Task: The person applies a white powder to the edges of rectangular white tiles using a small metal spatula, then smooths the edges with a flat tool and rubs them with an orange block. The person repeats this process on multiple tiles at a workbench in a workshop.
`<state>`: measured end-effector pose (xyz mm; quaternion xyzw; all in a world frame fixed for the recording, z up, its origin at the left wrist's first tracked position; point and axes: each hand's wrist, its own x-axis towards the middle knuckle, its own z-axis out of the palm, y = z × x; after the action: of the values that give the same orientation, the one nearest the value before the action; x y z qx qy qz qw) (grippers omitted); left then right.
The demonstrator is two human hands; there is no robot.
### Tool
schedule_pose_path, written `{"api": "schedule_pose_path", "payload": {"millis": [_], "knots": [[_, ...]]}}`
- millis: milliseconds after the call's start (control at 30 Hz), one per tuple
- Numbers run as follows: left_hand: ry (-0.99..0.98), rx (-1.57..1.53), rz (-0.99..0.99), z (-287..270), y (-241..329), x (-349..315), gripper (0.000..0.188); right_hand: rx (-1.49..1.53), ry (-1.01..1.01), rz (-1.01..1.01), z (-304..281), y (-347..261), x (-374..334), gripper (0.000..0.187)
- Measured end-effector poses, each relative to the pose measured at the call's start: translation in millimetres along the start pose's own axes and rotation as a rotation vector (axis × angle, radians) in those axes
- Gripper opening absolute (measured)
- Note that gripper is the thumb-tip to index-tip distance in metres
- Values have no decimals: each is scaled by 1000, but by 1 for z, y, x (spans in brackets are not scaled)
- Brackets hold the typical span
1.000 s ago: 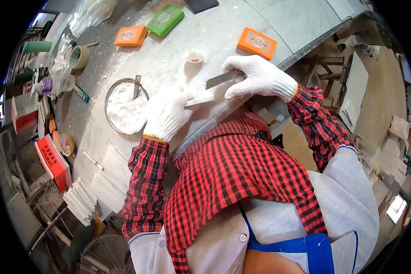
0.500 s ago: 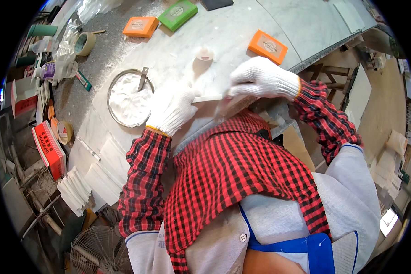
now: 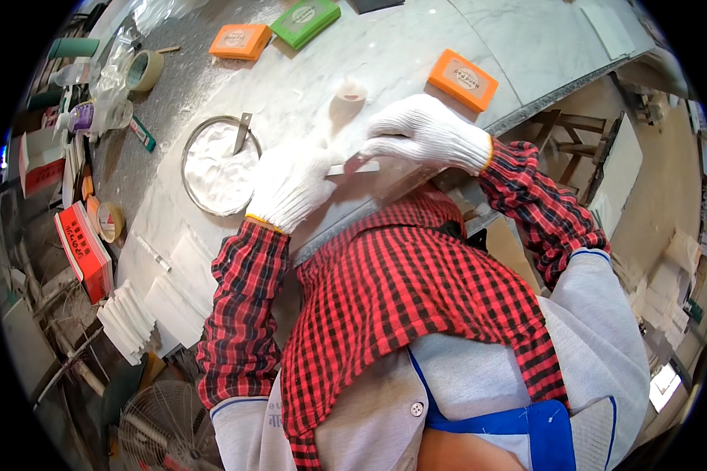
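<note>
My left hand, in a white knitted glove, is closed on the left end of a narrow white strip near the table's front edge. My right hand, gloved the same way, pinches a small thin flat piece against the strip, close to my left fingers. That piece looks pinkish-grey; its kind I cannot make out. Left of my left hand stands a round metal-rimmed bowl of white paste. A metal blade sticks up out of the paste. Beyond the strip is a small pale cup-shaped thing.
Orange hand pads and a green one lie across the marble-patterned table. White strips are stacked at lower left. Tape rolls, bottles and a red box line the left; a fan stands below.
My right hand has slid left along the white strip with the thin piece, coming nearer my left hand. The left hand keeps its hold, hardly moving.
</note>
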<state>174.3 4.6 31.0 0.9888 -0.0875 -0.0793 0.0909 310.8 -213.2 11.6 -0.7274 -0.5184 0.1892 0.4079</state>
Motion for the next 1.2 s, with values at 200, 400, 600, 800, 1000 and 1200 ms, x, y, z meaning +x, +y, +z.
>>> {"api": "schedule_pose_path", "payload": {"millis": [200,400,600,800,1000,1200], "knots": [[-32,-4,-49,-3,3,-4,17,-4,-111,132,-36,12,-50,25],[-25,-80,-51,-5,6,-2,14,55,37,25,-8,14,-27,23],[-14,-39,-52,-7,5,-2,16,-26,47,5,5,5,-8,22],[-8,1,-59,0,1,-5,16,-36,64,67,7,1,-20,22],[31,-57,-57,1,0,-2,16,-67,62,104,8,11,-57,23],[23,-1,-28,3,1,-5,15,201,153,273,-15,-7,-70,23]]}}
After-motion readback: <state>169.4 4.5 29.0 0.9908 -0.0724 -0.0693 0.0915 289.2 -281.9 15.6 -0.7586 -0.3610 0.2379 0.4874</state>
